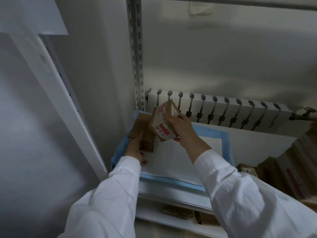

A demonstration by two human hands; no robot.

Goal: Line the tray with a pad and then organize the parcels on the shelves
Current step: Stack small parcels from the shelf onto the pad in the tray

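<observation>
Tray: pad, flat parcel; taped parcel above

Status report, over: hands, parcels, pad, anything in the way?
Right hand grips taped parcel, tilted above pad. Left hand touches flat parcel lying at pad's left side. No obstacle seen on pad.

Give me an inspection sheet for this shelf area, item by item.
Surface: tray lined with a blue-edged white pad.
Job's things: plain parcel lies at the pad's left rear; taped parcel is held tilted above the pad.
Clutter: stacked parcels at right.
Grippers: left hand touches the plain parcel; right hand grips the taped parcel.
Cables: nothing seen.
Surroundings: radiator behind; slotted upright; lower shelf.
</observation>
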